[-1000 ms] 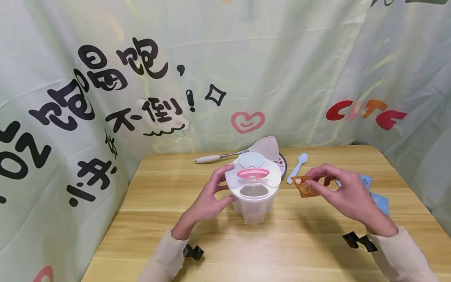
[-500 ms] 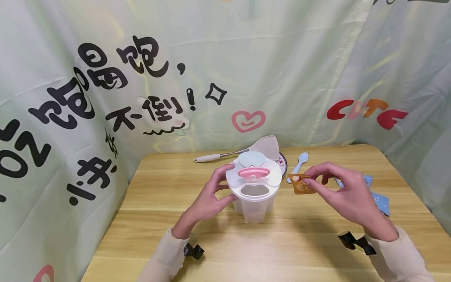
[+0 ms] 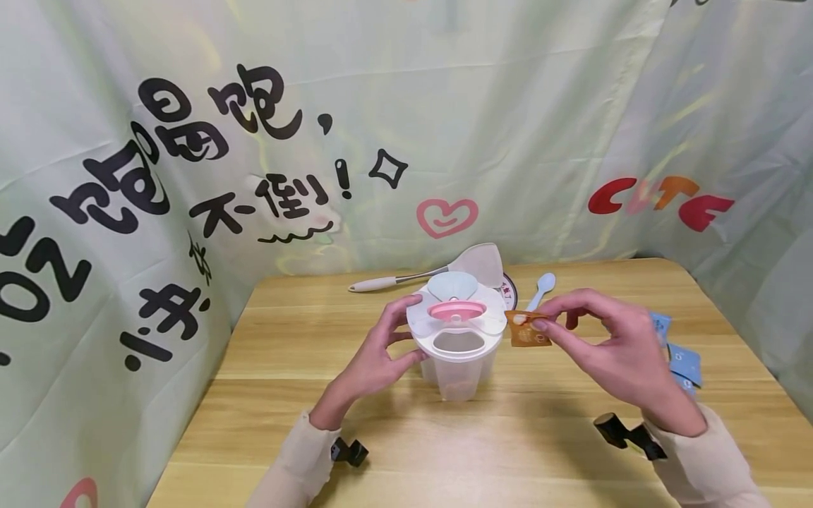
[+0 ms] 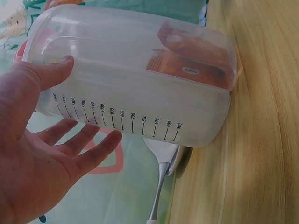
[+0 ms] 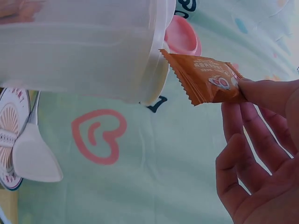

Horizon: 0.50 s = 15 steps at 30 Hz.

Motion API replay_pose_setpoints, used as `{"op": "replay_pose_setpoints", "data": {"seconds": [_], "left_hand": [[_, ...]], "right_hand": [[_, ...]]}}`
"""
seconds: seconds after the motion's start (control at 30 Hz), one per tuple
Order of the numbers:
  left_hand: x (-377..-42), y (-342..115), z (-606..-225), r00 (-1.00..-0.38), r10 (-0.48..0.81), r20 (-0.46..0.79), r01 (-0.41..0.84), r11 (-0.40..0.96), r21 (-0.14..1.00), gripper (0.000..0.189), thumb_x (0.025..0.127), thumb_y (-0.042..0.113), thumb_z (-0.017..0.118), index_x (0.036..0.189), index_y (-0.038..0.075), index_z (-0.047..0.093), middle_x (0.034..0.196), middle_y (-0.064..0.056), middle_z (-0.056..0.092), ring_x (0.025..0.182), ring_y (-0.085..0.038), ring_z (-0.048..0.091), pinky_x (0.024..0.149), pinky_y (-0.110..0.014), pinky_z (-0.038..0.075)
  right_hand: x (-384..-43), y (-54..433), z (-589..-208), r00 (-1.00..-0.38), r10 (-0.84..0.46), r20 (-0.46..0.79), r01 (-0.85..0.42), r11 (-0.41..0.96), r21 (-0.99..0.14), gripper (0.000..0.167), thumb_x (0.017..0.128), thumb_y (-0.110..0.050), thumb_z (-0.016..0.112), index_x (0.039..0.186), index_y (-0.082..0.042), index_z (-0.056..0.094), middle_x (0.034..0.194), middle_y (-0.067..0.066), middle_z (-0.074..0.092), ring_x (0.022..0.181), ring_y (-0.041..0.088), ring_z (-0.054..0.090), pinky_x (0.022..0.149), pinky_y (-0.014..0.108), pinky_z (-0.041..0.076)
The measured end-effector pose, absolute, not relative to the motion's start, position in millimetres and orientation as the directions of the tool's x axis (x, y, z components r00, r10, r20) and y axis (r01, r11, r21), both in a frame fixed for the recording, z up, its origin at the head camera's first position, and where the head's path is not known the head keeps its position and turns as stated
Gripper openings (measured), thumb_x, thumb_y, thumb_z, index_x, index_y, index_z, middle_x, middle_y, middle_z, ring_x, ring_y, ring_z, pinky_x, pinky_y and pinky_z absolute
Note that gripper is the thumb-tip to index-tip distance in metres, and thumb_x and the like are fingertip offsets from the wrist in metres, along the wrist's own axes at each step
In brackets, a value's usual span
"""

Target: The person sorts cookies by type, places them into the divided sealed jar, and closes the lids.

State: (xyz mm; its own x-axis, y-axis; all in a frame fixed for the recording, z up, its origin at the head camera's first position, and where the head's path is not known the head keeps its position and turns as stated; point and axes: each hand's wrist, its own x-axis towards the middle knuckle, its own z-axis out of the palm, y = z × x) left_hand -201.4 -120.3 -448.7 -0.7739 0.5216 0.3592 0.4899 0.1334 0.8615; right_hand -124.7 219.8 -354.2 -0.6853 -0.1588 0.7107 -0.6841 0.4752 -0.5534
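Observation:
A clear plastic storage canister [image 3: 459, 382] stands upright on the table, with a white lid and a pink rotating piece [image 3: 457, 310] on top. My left hand [image 3: 375, 363] grips its left side, thumb in front and fingers behind. In the lid's front part an opening [image 3: 459, 342] shows. Orange wrapped packets [image 4: 189, 70] lie at the canister's bottom in the left wrist view. Between thumb and fingertips, my right hand [image 3: 616, 356] pinches another orange wrapped packet [image 3: 531, 333] by its end. This packet [image 5: 205, 81] hangs just right of the lid, its serrated edge toward it.
Behind the canister lie a spatula [image 3: 479, 264] and a round printed disc [image 3: 509, 291]. A pale blue spoon [image 3: 543, 288] is to their right. Blue packets [image 3: 686, 361] rest on the table [image 3: 305, 339] beyond the right hand. A printed curtain [image 3: 508, 127] hangs behind.
My right hand has moved left with the orange packet, bringing it close to the lid. More of the blue packets shows beside that hand. My left hand and the canister stay put.

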Motion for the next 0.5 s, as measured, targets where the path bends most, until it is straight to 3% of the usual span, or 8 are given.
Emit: {"op": "replay_pose_setpoints", "data": {"seconds": [0.1,0.5], "left_hand": [[-201.5,-120.6,-448.9,-0.773,0.521,0.362,0.493,0.134,0.859,0.088,0.093,-0.004,0.082,0.165,0.018,0.037,0.170,-0.011,0.044,0.144,-0.039,0.059,0.110,-0.051,0.062],[-202.0,-119.8,-448.7,-0.771,0.521,0.367,0.495,0.126,0.860,0.087,0.093,-0.004,0.082,0.165,0.018,0.037,0.171,-0.012,0.043,0.143,-0.040,0.059,0.110,-0.053,0.062]], "right_hand": [[-126.1,214.5,-351.9,-0.663,-0.164,0.731,-0.712,0.441,-0.547,0.048,0.068,0.025,0.087,0.101,-0.010,0.082,0.094,-0.008,0.080,0.078,-0.001,0.065,0.072,0.014,0.052],[-137.8,191.3,-354.3,-0.591,-0.187,0.784,-0.794,0.304,-0.526,0.045,0.068,0.024,0.087,0.102,-0.005,0.081,0.094,-0.001,0.081,0.080,0.005,0.066,0.072,0.017,0.054]]}}
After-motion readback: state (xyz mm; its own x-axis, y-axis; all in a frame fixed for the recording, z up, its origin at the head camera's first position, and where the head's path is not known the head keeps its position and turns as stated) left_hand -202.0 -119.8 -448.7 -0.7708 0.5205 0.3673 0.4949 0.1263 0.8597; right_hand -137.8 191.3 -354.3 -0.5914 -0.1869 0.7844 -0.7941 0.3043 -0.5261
